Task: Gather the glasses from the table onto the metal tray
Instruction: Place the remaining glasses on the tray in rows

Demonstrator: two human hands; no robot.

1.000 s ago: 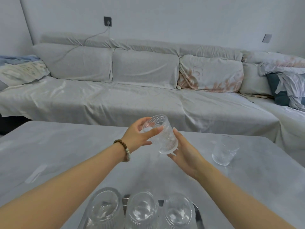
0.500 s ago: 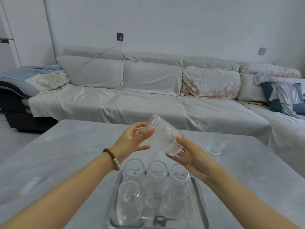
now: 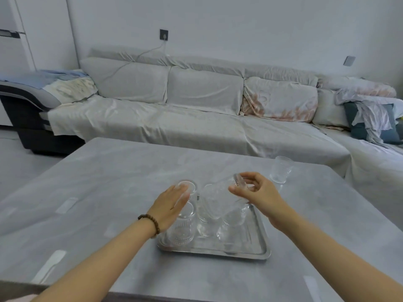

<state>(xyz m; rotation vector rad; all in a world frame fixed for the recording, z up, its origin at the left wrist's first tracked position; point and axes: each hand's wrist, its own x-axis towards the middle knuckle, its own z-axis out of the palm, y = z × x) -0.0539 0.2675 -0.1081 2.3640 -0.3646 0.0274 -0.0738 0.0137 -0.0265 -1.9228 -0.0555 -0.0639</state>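
Observation:
A metal tray [image 3: 237, 250] lies on the grey table [image 3: 109, 182] and carries several clear ribbed glasses [image 3: 181, 229]. My right hand [image 3: 257, 195] grips a tilted clear glass [image 3: 220, 199] by its base, above the tray's far right part, mouth pointing down and left. My left hand [image 3: 170, 205] hovers flat with fingers out over the glasses at the tray's left side, holding nothing. One more glass [image 3: 280, 172] stands alone on the table beyond my right hand, near the far edge.
A long grey sofa [image 3: 196, 118] with cushions runs behind the table's far edge. A dark chair with folded cloths [image 3: 32, 99] stands at the left. The tray sits near the table's front middle.
My left hand has let go of the glass and dropped over the tray's left glasses. My right hand has turned the glass over and lowered it toward the tray. The view has pulled back.

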